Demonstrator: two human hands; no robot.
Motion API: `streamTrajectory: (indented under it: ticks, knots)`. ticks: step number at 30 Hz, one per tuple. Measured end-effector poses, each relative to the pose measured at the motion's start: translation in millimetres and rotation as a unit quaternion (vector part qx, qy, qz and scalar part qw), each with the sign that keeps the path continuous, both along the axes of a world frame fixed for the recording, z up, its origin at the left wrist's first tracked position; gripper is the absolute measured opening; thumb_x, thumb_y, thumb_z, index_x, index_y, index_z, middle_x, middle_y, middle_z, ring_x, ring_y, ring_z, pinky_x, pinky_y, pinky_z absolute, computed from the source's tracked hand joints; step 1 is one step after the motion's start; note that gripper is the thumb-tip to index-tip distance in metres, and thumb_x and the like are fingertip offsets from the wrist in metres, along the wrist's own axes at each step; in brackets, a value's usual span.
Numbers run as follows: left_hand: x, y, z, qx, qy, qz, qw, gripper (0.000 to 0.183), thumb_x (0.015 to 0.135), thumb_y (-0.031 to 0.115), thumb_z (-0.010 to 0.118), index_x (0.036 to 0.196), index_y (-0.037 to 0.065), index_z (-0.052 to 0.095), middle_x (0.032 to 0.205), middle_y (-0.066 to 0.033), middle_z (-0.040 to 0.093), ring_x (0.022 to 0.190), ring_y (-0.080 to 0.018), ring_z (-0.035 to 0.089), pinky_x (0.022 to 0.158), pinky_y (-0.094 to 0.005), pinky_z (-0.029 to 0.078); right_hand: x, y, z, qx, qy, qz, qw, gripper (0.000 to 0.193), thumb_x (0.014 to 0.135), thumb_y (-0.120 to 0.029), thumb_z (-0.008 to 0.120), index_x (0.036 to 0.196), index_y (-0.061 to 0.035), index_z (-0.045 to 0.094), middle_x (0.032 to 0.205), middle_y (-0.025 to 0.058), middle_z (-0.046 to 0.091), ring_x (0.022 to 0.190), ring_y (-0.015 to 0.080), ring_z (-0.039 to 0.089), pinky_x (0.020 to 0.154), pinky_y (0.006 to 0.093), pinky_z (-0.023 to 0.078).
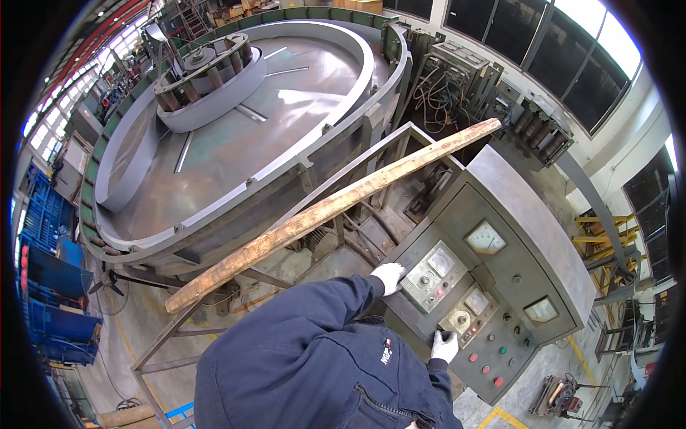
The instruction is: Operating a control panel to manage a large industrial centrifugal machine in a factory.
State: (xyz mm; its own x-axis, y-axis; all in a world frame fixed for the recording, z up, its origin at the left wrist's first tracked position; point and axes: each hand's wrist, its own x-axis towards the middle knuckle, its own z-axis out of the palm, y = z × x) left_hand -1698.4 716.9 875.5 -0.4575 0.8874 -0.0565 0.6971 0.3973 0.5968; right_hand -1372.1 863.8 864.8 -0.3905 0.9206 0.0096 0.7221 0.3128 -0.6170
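Observation:
White work gloves cover both hands, and dark blue sleeves cover the arms. My left hand (389,278) rests at the left edge of a grey control console (457,247), beside a light metal control box (433,276) with a dial and knob. Its fingers look loosely laid on the surface, not wrapped round anything. Lower on the console, my right hand (444,345) touches the near corner of a second control box (469,314). Its fingers are bent together there, and what they hold, if anything, is too small to make out. Red and green push buttons (486,369) sit to its right.
A long rough wooden pole (336,207) lies slantwise over a metal railing (171,330) and reaches past the console. Behind it spreads a huge round metal machine (286,107) with a raised rim. Loose cables (439,89) hang at the back. Blue racks (53,314) stand far left.

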Motion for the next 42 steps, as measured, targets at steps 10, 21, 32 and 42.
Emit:
streamTrajectory:
  ticks: [10,21,32,42]
  knots:
    - [-0.3,-0.4,-3.7,0.006,0.007,0.000,1.000,0.043,0.083,0.027,0.078,0.118,0.002,0.071,0.117,-0.0250,0.071,0.116,-0.0448,0.067,0.102,-0.0526,0.055,0.4,1.3,-4.2,0.008,0.008,0.004,1.000,0.027,0.084,-0.020,0.088,0.084,-0.0027,0.068,0.076,0.0130,0.072,0.066,0.0253,0.065,0.071,0.0397,0.056]
    - [-0.9,0.4,-5.8,0.010,0.005,-0.002,1.000,0.044,0.082,0.027,0.078,0.117,0.003,0.071,0.118,-0.0246,0.071,0.115,-0.0448,0.068,0.101,-0.0529,0.055,0.4,0.9,-2.1,0.007,0.000,0.002,1.000,0.026,0.084,-0.020,0.088,0.086,-0.0019,0.069,0.077,0.0134,0.072,0.068,0.0260,0.067,0.072,0.0403,0.057]
    - [0.2,-0.2,-7.2,0.020,0.018,-0.001,1.000,0.042,0.081,0.026,0.078,0.116,0.003,0.071,0.115,-0.0250,0.071,0.113,-0.0451,0.068,0.099,-0.0529,0.056,1.1,0.8,-3.7,0.009,0.002,0.004,1.000,0.026,0.084,-0.020,0.088,0.086,-0.0022,0.069,0.078,0.0136,0.073,0.069,0.0267,0.068,0.073,0.0406,0.057]
    - [0.0,0.4,2.4,-0.011,0.006,0.001,1.000,0.036,0.085,0.026,0.079,0.114,0.004,0.073,0.115,-0.0226,0.072,0.113,-0.0420,0.069,0.099,-0.0507,0.055,1.5,1.6,-4.6,0.014,0.011,0.000,1.000,0.026,0.084,-0.020,0.089,0.085,-0.0026,0.070,0.077,0.0138,0.073,0.068,0.0271,0.068,0.072,0.0404,0.058]
